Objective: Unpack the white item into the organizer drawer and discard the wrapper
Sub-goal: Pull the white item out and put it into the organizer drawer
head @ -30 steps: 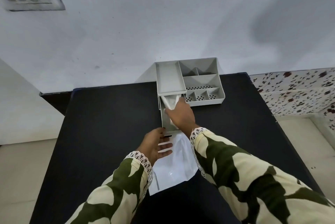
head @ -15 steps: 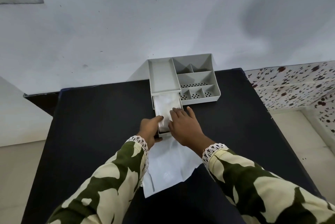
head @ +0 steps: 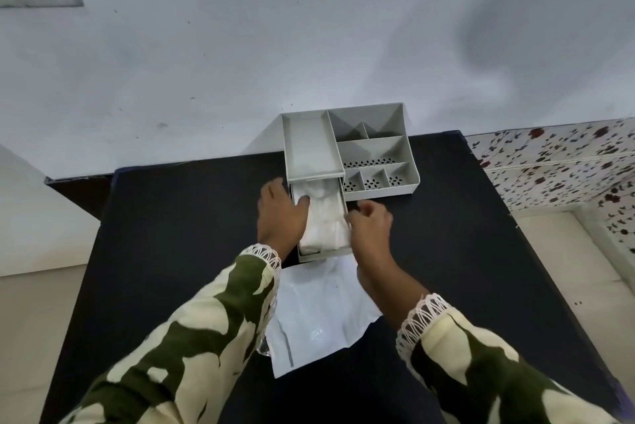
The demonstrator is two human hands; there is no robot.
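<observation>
A grey desk organizer [head: 374,149] stands at the table's far edge against the wall, its drawer [head: 319,256] pulled out toward me. The white item [head: 324,217], soft and folded, lies inside the drawer. My left hand [head: 280,214] rests along the drawer's left side, fingertips on the item's far end. My right hand [head: 369,228] sits at the drawer's right edge, fingers curled and touching the item's edge. The empty white wrapper [head: 319,313] lies flat on the table between my forearms, just in front of the drawer.
The black table [head: 178,238] runs to a white wall at the back. A flowered tiled ledge [head: 556,162] stands to the right, pale floor on both sides. The organizer's open top compartments hold nothing visible.
The white item went fully down into the drawer. My left hand moved up from the wrapper to the drawer's left side; my right hand shifted off the item's top to the right edge.
</observation>
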